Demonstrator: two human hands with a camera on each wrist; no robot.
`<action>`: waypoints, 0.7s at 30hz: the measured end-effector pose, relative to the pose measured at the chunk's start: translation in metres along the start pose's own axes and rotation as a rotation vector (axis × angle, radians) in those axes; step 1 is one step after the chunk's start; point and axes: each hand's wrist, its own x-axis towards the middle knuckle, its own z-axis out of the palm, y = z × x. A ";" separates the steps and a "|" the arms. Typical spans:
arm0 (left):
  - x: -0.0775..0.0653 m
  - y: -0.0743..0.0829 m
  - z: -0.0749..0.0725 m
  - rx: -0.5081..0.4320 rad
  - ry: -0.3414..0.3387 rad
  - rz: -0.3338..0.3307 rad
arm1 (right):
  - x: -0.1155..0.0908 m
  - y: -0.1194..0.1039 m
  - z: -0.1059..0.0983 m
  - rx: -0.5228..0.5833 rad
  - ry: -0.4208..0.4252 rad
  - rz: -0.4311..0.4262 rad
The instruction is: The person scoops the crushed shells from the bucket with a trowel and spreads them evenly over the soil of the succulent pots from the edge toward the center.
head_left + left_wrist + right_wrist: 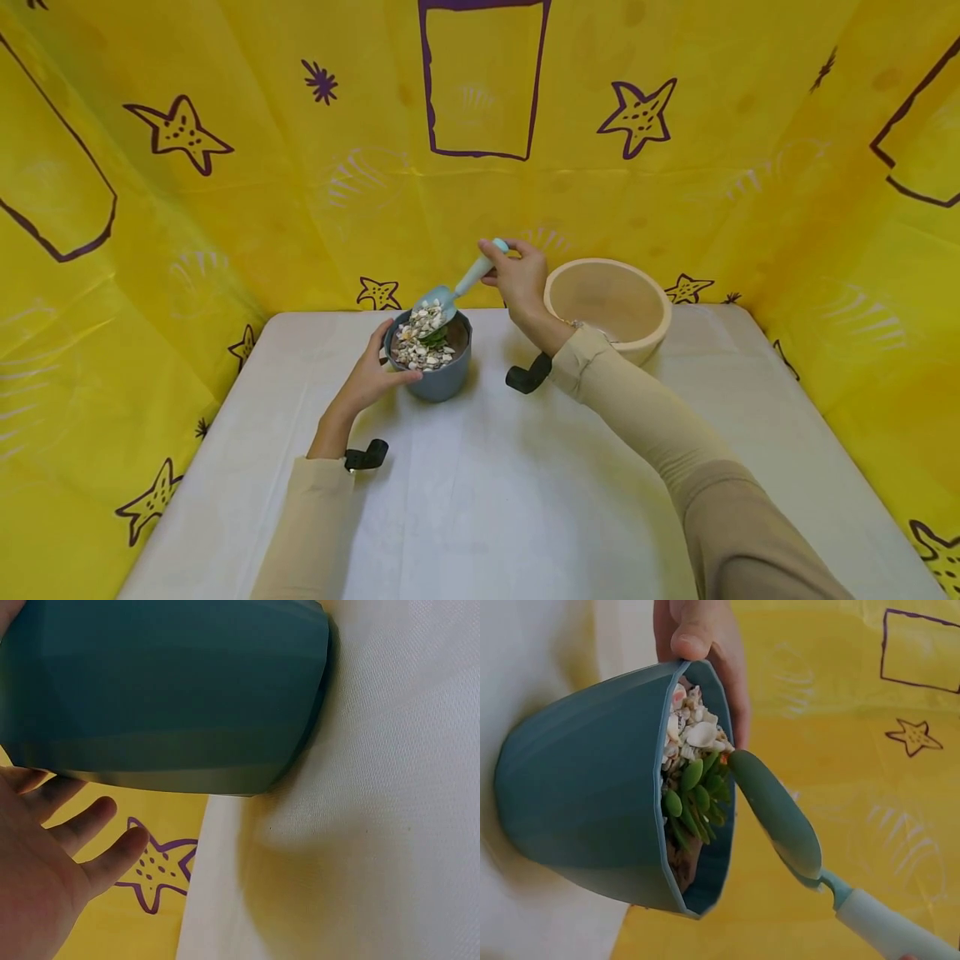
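Observation:
A blue-grey flower pot (441,385) stands upright on the white table. In it a green succulent (697,791) grows, with pale shell-like pebbles (694,724) heaped on one side of the plant and bare brown soil on the other. My left hand (372,373) holds the pot's left side, thumb along the near rim; in the left wrist view some fingers stick out past the wall. My right hand (521,279) grips the handle of a light-blue garden trowel (474,273) from above. Its blade slopes down over the pot, with pebbles on it.
A cream round planter (607,304) stands at the back right, beside my right wrist and partly behind the forearm. The white-covered table (480,508) ends at a yellow patterned curtain (480,200) behind and on both sides. Black wrist cameras (528,375) jut from both wrists.

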 end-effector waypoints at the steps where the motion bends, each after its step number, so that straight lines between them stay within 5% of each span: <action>1: 0.000 0.000 0.000 0.001 0.002 0.000 | 0.000 0.000 0.000 -0.002 -0.004 -0.001; 21: -0.007 -0.002 0.006 0.024 0.062 -0.013 | -0.009 0.013 0.005 0.021 0.000 0.018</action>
